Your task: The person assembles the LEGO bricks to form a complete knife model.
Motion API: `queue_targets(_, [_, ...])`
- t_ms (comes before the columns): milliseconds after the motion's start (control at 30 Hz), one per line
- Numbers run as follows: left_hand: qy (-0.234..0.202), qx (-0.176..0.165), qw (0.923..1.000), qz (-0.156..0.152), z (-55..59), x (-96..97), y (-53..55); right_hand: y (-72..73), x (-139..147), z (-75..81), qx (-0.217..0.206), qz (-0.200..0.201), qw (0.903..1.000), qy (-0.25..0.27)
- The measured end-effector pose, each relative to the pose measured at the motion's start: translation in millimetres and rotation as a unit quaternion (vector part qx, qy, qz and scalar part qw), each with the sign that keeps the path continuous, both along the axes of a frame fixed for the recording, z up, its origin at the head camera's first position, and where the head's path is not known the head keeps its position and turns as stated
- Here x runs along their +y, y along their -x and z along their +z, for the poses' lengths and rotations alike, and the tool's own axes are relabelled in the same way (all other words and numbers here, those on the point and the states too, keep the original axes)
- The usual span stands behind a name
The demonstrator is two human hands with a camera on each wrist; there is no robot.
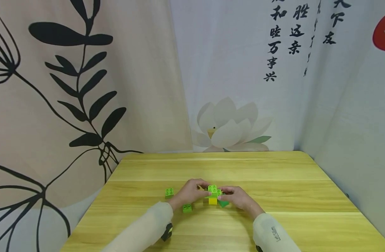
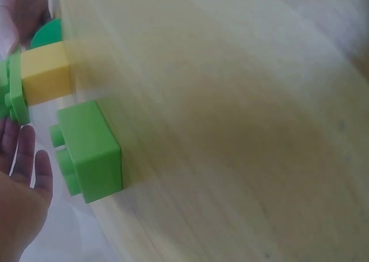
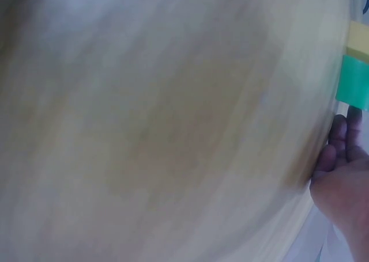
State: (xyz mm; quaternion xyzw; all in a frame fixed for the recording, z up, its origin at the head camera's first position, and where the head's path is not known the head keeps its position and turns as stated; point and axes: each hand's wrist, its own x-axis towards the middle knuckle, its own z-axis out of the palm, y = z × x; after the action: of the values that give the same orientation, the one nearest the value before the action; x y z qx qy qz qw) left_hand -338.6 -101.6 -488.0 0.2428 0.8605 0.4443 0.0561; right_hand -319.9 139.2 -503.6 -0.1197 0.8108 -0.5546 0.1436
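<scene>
Backdrop: printed cloth (image 1: 85,87) is hanging behind and to both sides, leaf pattern on my left, a lotus and dark characters further right.
Counter: the light wooden counter (image 1: 274,182) is carrying everything, and my sleeves are coming in over its near edge.
Brick stack: the little build (image 1: 212,194) is sitting in the middle of the counter, right between my hands. Green studded bricks are sitting on top, a yellow block under them, and a darker green piece is poking out at the lower right.
Left hand: my left hand (image 1: 190,192) is touching the stack's left side, fingers curling onto it, so that grip is pinching the stack.
Right hand: my right hand (image 1: 236,196) is doing the same from the right, fingertips pinching the stack. The wrist views are pretty blurry, so I can't tell the exact finger placement.
Loose bricks: one green brick (image 1: 169,192) is lying just left of my left hand, another (image 1: 187,208) is sitting near that wrist.
</scene>
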Motion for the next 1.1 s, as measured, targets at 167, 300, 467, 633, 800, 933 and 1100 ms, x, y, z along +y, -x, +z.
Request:
queue_targets(167, [-0.009,-0.017,0.9998,0.004,-1.1,0.7,-2.6,0.5,0.2,-0.1,0.002,0.003,1.0000,-0.002])
queue_targets(300, [-0.013,-0.027,0.9995,0.007,-2.3,1.4,-5.1,0.3,0.3,0.0,0.002,0.007,1.0000,-0.001])
queue_targets(467, [-0.020,-0.029,0.9993,0.013,-3.2,3.1,-4.5,0.6,0.2,0.2,0.002,0.006,1.0000,0.003])
queue_targets(633, [-0.025,-0.032,0.9990,0.017,-4.9,4.7,-3.1,0.9,0.2,-0.6,0.003,0.004,1.0000,0.000])
queue_targets(800, [-0.018,-0.028,0.9993,0.019,-4.4,5.1,-2.8,0.9,0.0,-0.9,0.002,0.008,1.0000,0.005])
queue_targets(933, [-0.008,-0.017,0.9997,0.018,-2.8,6.2,-1.5,0.7,0.4,0.1,0.002,0.012,0.9999,0.006])
queue_targets(1100, [-0.004,-0.007,0.9998,0.017,-2.2,7.8,-1.2,1.1,0.9,-0.3,0.000,0.011,0.9999,0.003])
